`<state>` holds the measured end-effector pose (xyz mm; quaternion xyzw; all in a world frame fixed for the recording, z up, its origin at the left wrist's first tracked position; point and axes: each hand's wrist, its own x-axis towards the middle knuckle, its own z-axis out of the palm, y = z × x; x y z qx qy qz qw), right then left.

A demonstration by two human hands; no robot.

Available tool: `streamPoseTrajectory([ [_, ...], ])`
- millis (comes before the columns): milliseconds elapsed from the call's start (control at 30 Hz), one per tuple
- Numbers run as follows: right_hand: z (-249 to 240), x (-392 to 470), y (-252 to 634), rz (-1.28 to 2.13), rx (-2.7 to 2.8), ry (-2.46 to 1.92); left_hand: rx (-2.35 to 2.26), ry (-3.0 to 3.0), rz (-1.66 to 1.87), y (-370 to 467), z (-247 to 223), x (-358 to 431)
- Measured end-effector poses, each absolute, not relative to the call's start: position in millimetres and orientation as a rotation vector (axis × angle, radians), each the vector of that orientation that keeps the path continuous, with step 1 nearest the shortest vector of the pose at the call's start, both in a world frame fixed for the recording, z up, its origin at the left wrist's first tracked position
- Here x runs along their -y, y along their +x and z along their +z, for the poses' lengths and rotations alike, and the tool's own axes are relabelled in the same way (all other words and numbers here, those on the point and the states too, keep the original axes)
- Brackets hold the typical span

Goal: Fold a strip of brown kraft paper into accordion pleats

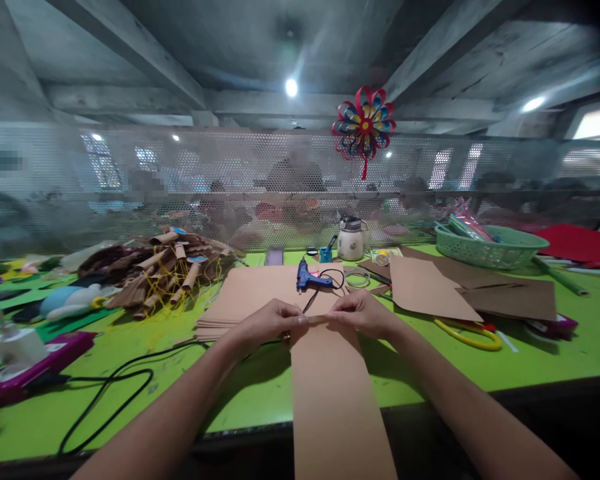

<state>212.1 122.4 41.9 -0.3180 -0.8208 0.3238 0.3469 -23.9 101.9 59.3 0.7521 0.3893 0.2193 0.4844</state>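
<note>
The step in hand seems to be the folding or rolling of the far edge of a long brown paper sheet (pixel 335 400). The sheet is lying in the middle, running from the fingertips toward the person and passing over the near edge of the green table (pixel 250 400). The left hand (pixel 275 319) is pinching this edge between thumb and fingers, and the right hand (pixel 365 312) is pinching it in the same way, a little apart from the left. Neither hand is spreading open; the other fingers are curling in. In my judgement, the next move is calling for even pressure from both thumbs, so that the edge is staying straight. Just beyond the hands, a blue glue gun (pixel 310 279) is resting on a paper stack (pixel 250 287).
</note>
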Motion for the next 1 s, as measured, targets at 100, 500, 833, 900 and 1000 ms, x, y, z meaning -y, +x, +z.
streamPoseTrajectory([
  [100, 42.4, -121.9, 212.3, 0.825, 2.145, -0.841, -0.957, 1.837, 0.558, -24.4, 53.5, -105.6],
  [500, 42.5, -126.3, 216.9, 0.892, 2.159, -0.869, -0.937, 2.008, 0.551, -22.4, 41.7, -109.5],
  [833, 46.7, -124.7, 215.7, 0.842, 2.377, -0.875, -0.923, 2.034, 0.501, -18.3, 36.2, -109.5],
  [900, 47.0, -123.3, 214.9, 0.83, 2.375, -0.86, -0.91, 2.038, 0.489, -18.2, 37.4, -108.6],
  [1000, 46.4, -122.3, 214.2, 0.869, 2.318, -0.834, -0.883, 2.077, 0.503, -18.2, 39.8, -108.6],
])
